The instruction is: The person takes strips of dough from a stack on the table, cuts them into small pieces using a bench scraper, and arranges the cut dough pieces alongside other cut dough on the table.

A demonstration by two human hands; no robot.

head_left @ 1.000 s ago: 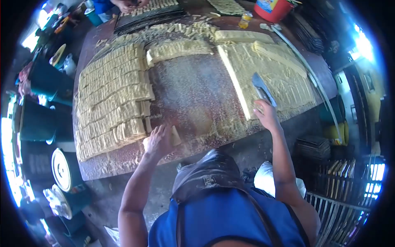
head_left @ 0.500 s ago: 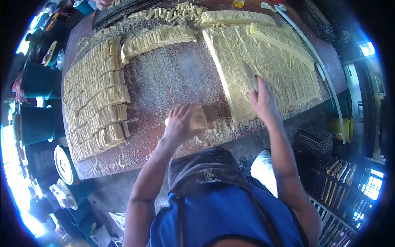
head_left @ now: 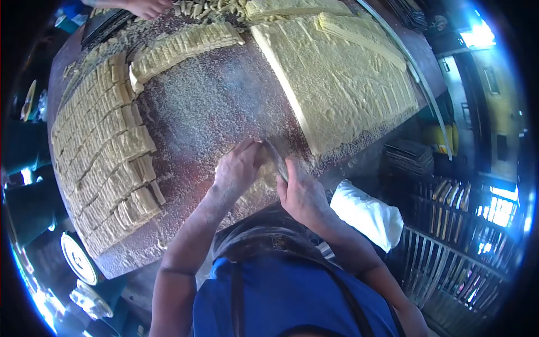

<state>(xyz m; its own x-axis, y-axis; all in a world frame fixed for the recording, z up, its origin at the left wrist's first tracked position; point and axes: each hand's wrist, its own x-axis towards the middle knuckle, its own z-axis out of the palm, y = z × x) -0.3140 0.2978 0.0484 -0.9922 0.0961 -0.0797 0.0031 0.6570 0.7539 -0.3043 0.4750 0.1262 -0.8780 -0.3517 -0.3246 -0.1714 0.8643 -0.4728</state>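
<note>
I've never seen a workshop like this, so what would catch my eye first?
Probably the broad pale slab on the right of the dusty table, and the rows of cut strips on its left. Then, at the table's near edge, the hands: the right hand grips a blade close to the left hand. Lower right, a bright white sack stands out.

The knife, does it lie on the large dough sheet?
No: the right hand grips the knife close to the left hand, away from the large dough sheet.
</note>
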